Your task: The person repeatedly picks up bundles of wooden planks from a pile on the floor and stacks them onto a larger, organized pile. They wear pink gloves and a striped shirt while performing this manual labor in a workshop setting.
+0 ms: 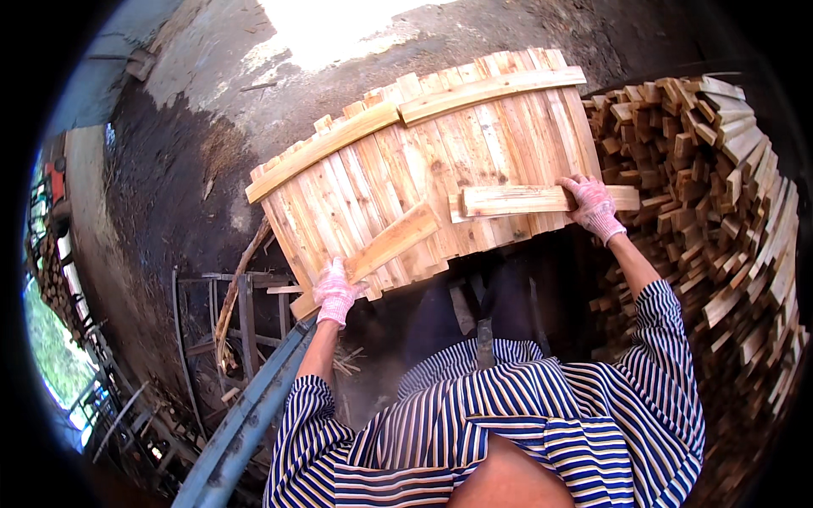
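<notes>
Faces dark-stained ground (169, 195) at far left, then a metal frame (246, 309) and a blue beam (257, 411) slanting up from the lower edge to just beside the left hand (336, 294). Next, has the left rail (326, 153) lying across the boards along the far edge of the panel (474, 148), a broad run of narrow boards side by side, set in the middle ahead of the striped shirt (406, 436). Wears a pink-and-white knit glove on the left hand, with fingers clamped over the left slat (394, 241) near its outer end. Holds that slat aslant across the near left part of the panel. Farther right, has the right rail (494, 94) along the far edge, meeting the left rail at its left end. Nearer, holds the right slat (518, 200) almost level over the panel's near right part, reaching past its right edge, with another slat (456, 208) just under the left end. Clamps the gloved right hand (593, 207) on the right slat, with fingers together over the top. At far right, has a tall stack (686, 161) of cut wood.
</notes>
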Action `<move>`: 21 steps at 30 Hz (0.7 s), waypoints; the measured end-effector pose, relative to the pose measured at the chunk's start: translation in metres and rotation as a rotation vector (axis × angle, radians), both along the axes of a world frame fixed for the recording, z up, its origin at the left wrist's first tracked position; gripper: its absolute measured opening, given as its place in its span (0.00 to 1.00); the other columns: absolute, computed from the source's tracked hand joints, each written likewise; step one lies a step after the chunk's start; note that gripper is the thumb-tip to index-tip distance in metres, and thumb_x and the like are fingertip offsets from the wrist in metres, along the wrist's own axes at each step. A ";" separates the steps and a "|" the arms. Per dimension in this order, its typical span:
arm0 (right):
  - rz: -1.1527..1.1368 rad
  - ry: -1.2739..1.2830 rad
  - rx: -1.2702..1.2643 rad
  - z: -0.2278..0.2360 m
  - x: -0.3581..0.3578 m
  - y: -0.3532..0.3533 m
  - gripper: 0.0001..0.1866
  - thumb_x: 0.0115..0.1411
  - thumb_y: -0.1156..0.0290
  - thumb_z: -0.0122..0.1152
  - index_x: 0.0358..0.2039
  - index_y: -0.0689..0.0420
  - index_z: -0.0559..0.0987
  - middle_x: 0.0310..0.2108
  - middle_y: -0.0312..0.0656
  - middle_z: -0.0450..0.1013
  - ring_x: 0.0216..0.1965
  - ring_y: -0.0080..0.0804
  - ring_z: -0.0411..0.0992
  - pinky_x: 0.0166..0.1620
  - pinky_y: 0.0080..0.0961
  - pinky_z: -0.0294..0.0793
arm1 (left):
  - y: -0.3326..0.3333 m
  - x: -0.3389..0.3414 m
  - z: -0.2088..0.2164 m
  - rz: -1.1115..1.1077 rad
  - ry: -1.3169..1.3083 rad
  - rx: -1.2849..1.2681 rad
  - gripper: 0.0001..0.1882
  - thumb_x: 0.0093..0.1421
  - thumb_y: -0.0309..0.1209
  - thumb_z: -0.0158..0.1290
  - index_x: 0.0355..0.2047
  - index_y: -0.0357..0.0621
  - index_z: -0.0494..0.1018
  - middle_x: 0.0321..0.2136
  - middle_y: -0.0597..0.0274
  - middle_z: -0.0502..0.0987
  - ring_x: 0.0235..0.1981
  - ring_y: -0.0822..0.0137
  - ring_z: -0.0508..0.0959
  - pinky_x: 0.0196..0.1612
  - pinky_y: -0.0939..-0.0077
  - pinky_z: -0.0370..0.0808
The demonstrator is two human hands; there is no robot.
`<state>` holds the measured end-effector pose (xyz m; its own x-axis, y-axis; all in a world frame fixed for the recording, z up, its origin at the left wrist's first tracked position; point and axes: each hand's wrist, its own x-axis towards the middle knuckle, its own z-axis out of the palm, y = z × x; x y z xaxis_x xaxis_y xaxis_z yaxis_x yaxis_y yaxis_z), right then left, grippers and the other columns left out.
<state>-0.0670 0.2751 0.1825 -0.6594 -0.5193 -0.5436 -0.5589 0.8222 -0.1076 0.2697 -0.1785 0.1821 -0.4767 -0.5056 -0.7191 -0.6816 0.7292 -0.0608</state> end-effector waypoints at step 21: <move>0.129 0.093 0.081 -0.098 0.070 -0.018 0.30 0.56 0.75 0.64 0.60 0.42 0.73 0.55 0.42 0.72 0.60 0.43 0.69 0.66 0.47 0.62 | -0.010 0.053 -0.122 -0.285 0.014 -0.063 0.36 0.50 0.37 0.69 0.60 0.62 0.70 0.54 0.57 0.73 0.58 0.52 0.74 0.60 0.58 0.72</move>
